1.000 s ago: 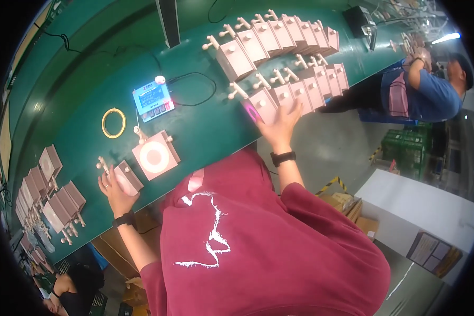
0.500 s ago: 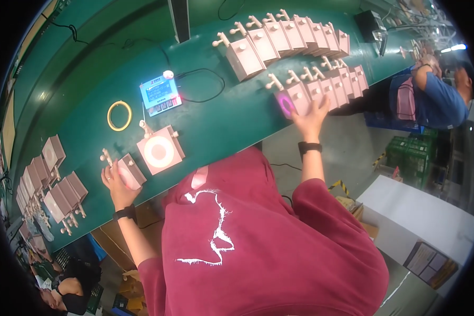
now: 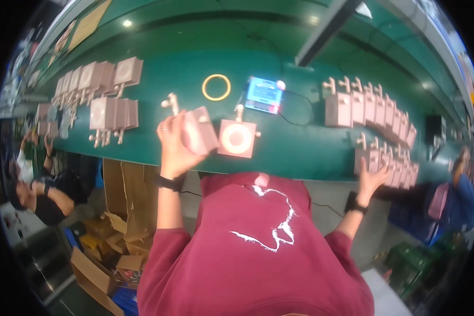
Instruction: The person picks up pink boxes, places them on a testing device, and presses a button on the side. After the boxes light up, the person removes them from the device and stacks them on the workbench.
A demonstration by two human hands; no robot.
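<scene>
Where the surface (image 3: 295,155) stretches left, the left boxes (image 3: 91,76) stand in two rows, dusty pink, with knobbed rods toward the near side. Next, the left hand (image 3: 175,145) grips the held box (image 3: 203,129), tilted near the front edge: pale pink, straight-edged, a lighter rounded patch on its face, one side a duller mauve. A knobbed rod (image 3: 170,104) shows past the fingertips. Farther back lies a yellow ring (image 3: 216,88). Just beside the held box, the lit box (image 3: 237,138) bears a bright round band on its square pink face; behind is a blue-screened device (image 3: 265,95). The right boxes (image 3: 339,109) form two rows, the right hand (image 3: 373,181) spread wide at the nearer; whether it grips one, I cannot tell.
</scene>
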